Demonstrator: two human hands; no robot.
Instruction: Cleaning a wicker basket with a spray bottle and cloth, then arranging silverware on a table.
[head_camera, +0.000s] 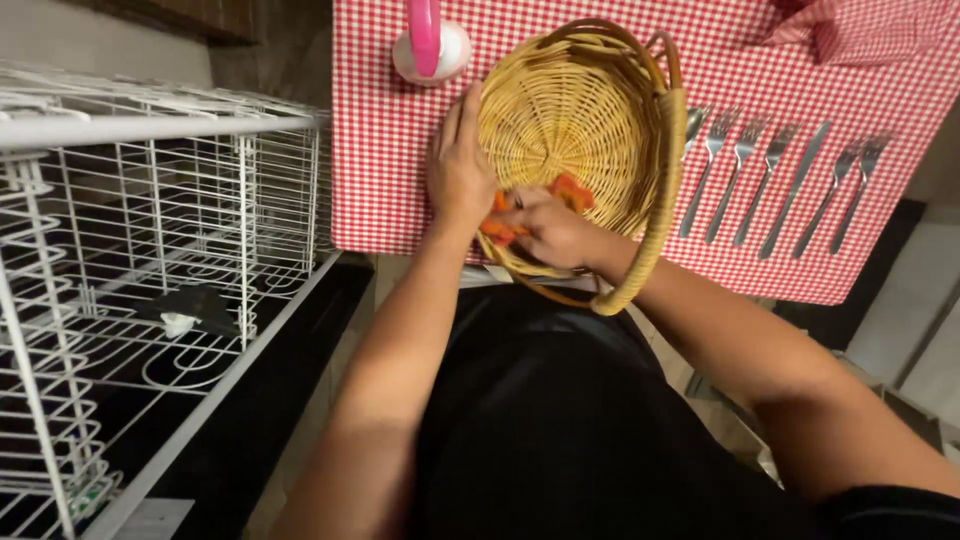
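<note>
**Both hands at the wicker basket, an orange piece at its near rim**

The work in hand looks like wiping or handling the wicker basket (570, 130), which sits tilted on the bench (380, 150) under a red-and-white checked cloth, in the upper middle of the frame. The left hand (458, 170) lies flat against the basket's left rim, fingers stretched upward, its grip released and only steadying. The right hand (550, 232) reaches in through the looped handle at the lower edge, its grip clenched around something orange (572, 190), soft-looking and crumpled; whether it is a cloth or something else cannot be told, since motion blurs it. More of the orange shows between the two hands at the lower left rim.

Judged from this, any further move calls for the left hand to keep the basket from sliding while the right works along the weave, minding the handle around the wrist.

The basket otherwise appears to hold nothing. Right of it, a row of cutlery (775, 180) lies on the cloth: forks, a knife, a spoon partly hidden. A pink-and-white object (430, 45) stands at the upper middle, and a white wire rack (150, 250) fills the left of the frame.
</note>
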